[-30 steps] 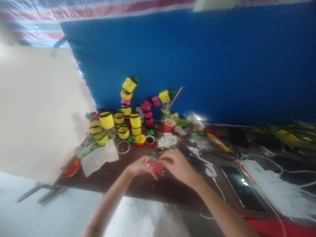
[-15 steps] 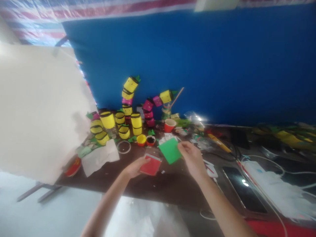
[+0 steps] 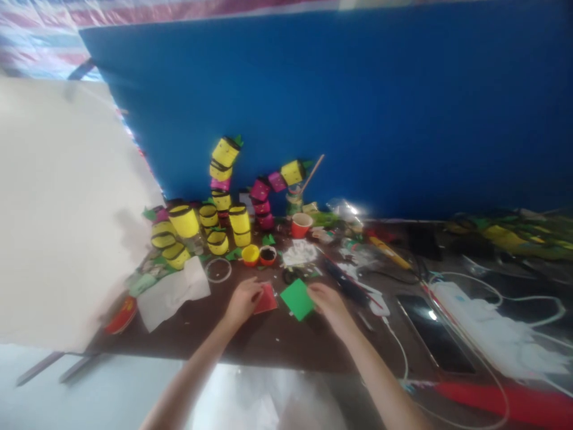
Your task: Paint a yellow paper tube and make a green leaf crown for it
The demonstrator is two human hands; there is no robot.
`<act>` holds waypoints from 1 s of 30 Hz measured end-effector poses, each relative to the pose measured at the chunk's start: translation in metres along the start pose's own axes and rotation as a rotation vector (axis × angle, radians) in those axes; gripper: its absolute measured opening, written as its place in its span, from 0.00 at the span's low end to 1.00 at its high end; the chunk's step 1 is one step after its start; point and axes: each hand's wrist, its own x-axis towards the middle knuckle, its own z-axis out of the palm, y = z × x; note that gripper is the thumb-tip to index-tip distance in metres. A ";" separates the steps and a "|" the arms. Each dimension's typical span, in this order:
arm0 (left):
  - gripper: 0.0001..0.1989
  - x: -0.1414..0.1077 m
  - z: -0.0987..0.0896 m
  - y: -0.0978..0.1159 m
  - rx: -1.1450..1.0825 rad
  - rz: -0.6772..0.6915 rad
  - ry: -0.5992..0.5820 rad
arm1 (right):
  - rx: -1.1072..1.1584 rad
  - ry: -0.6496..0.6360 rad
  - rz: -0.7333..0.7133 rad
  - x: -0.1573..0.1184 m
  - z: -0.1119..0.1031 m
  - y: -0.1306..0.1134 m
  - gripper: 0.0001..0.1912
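My left hand (image 3: 245, 300) is closed on the edge of a small red square packet (image 3: 267, 298) low over the dark table (image 3: 215, 334). To its right, my right hand (image 3: 329, 301) pinches the right corner of a green square sheet (image 3: 298, 299). The packet and the sheet are apart, with a narrow gap between them. Just behind the green sheet lies a dark, ring-handled object (image 3: 292, 275), partly hidden. A small yellow cup (image 3: 250, 255) and a red cup with dark contents (image 3: 267, 255) stand behind the packet.
Yellow and magenta segmented figures (image 3: 221, 173) stand against the blue board (image 3: 358, 107). White paper (image 3: 174, 292) and a clear ring (image 3: 218, 270) lie left. A red-and-white cup (image 3: 301, 225) stands behind; a phone (image 3: 434, 331), cables and a power strip (image 3: 487, 328) are right.
The green sheet has come down and my right hand has moved lower with it. My left hand now covers more of the red packet. The whole view has shifted slightly.
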 end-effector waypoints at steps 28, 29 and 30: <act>0.13 -0.001 -0.017 0.007 0.238 0.039 0.088 | -0.237 -0.141 -0.222 0.034 0.037 0.006 0.16; 0.13 -0.005 -0.021 0.010 0.248 0.052 0.090 | -0.273 -0.172 -0.256 0.039 0.044 0.004 0.14; 0.13 -0.010 -0.024 0.014 0.255 0.070 0.082 | -0.313 -0.201 -0.288 0.042 0.050 0.003 0.12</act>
